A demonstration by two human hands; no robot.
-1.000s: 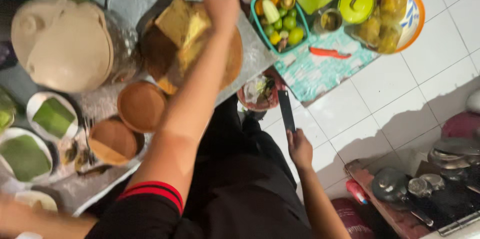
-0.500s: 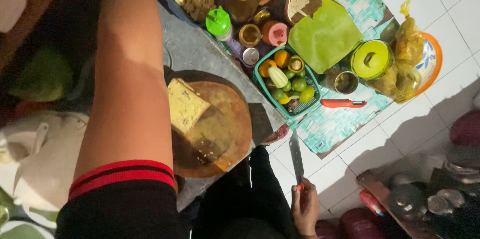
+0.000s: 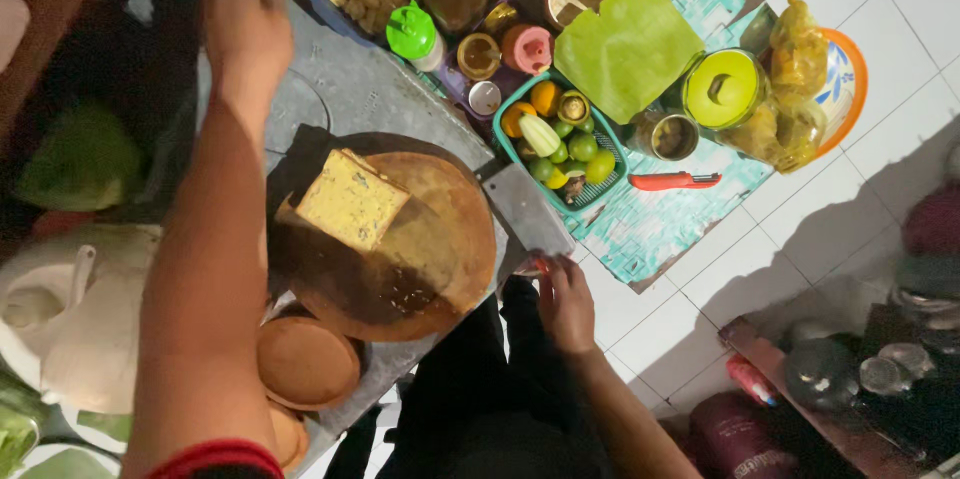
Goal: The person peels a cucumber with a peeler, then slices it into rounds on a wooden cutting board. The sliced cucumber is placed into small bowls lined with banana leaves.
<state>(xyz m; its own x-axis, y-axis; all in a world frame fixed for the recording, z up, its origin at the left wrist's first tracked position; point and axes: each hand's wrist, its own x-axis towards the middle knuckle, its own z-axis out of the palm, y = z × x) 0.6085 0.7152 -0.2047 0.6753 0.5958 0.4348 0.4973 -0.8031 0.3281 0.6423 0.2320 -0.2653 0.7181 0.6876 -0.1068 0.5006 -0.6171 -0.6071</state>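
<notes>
Head view looks straight down on a low metal table (image 3: 400, 99) and white floor tiles. Right hand (image 3: 565, 301), lower centre of the frame, is closed around the handle of a cleaver (image 3: 525, 209); its broad grey blade points up toward the frame's middle, lying between a round wooden board (image 3: 420, 259) and a green basket (image 3: 610, 189) of limes and other small fruit. Left hand (image 3: 245, 24) reaches to the upper left, fingers curled toward something dark green at the frame's top edge; whether it grips that thing cannot be told. On the board, at its upper left, lies a yellowish speckled slab (image 3: 350, 201). Below the board sit two brown clay bowls (image 3: 305, 364). Right of the basket a red-handled peeler (image 3: 672, 180) lies on a patterned cloth (image 3: 640, 234), near a green leaf (image 3: 628, 44) and a yellow-green lidded jar (image 3: 722, 89). Bottles with green and yellow caps stand at top centre.
</notes>
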